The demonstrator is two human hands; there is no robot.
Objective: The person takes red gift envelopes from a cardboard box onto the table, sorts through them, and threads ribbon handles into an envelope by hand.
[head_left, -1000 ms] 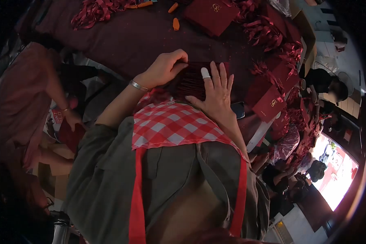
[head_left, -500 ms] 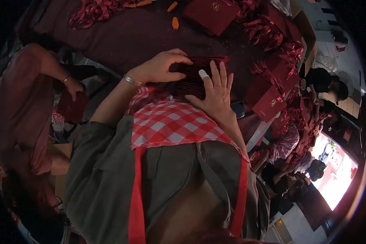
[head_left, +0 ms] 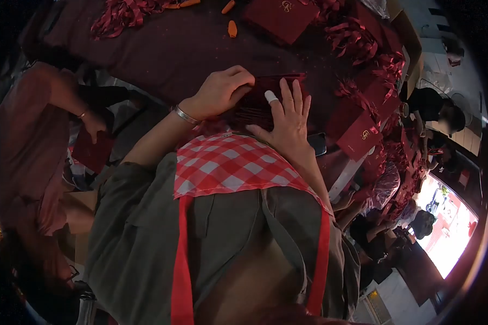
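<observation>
In front of my apron lies a stack of dark red paper bags (head_left: 265,85), its layered edges showing toward me. My left hand (head_left: 222,92) is at the left side of the stack, thumb and fingers pinched together on the edge of a top bag. Spread over the right part of the stack is my right hand (head_left: 288,116), fingers stretched out and flat. A white cover (head_left: 270,97) wraps its index fingertip. A phone (head_left: 318,143) lies just right of my right wrist.
Red bags (head_left: 359,135) and heaps of ribbon (head_left: 352,40) cover the table's right side. Orange-handled tools (head_left: 232,28) lie on the dark cloth (head_left: 162,59). At the left, another person's hand (head_left: 96,127) holds a red bag (head_left: 92,150). More people sit at the right.
My left hand's fingers have closed from an open spread to a pinch at the stack's edge. My right hand stays almost still. The person at left has shifted their red bag slightly.
</observation>
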